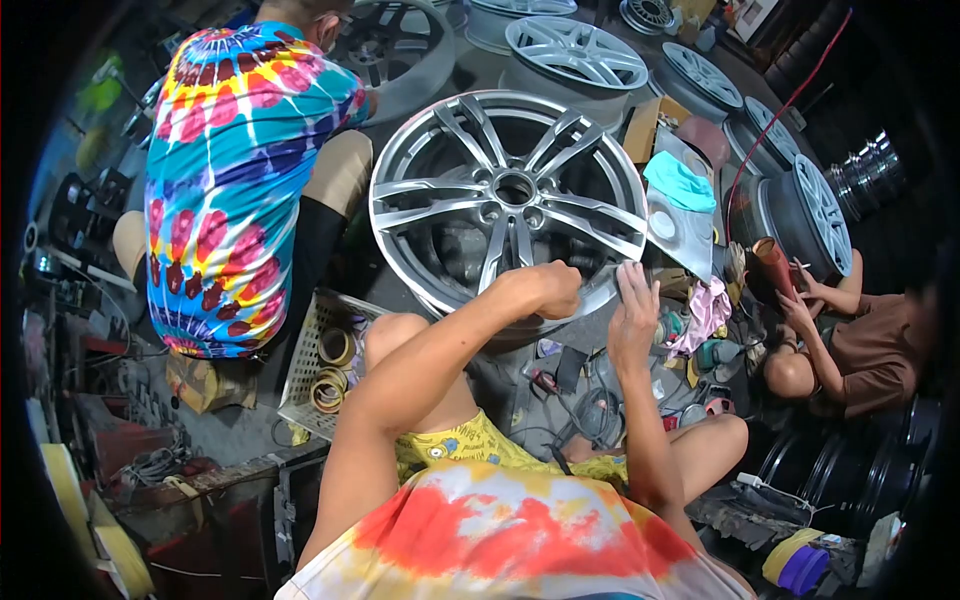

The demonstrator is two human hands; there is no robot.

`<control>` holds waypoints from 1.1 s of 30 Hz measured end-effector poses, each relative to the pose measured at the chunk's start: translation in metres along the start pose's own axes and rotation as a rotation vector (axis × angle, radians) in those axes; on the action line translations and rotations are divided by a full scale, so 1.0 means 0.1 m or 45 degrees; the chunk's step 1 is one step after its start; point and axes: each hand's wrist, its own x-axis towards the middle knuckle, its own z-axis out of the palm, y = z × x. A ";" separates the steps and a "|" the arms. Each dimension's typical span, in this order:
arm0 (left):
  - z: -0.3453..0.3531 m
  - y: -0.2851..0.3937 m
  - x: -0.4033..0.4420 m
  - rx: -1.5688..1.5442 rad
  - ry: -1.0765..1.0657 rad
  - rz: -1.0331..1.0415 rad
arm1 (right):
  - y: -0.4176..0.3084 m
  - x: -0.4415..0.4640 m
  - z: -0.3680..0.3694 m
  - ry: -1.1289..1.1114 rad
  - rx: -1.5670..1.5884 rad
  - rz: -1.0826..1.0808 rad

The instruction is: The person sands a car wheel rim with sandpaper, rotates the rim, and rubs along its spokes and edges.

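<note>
A silver multi-spoke wheel rim [515, 188] lies face up in front of my knees. My left hand [545, 290] is over the rim's near edge, its fingers curled together; whatever they may hold is hidden. To the right, my right hand [636, 305] is raised at the rim's lower right edge, fingers stretched upward and apart from the thumb, with nothing visible in it. Close by on the right, a turquoise cloth [680, 182] rests on a grey sheet [688, 232].
A person in a tie-dye shirt [225, 190] sits at the left; another in brown [885, 355] is at the right. More rims [577, 52] stand behind. A basket [300, 378] holds tape rolls [330, 388]. Cables [592, 415] and a pink cloth [706, 318] lie nearby.
</note>
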 end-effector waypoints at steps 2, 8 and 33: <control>0.01 -0.01 0.01 0.027 -0.083 -0.020 | -0.19 -0.19 -0.07 -0.049 0.006 0.019; -0.03 0.02 0.00 0.011 -0.094 -0.018 | -0.19 -0.18 -0.06 -0.045 0.001 -0.001; 0.18 -0.13 -0.49 0.019 -0.117 -0.061 | -0.04 -0.28 -0.11 -0.071 -0.091 -0.319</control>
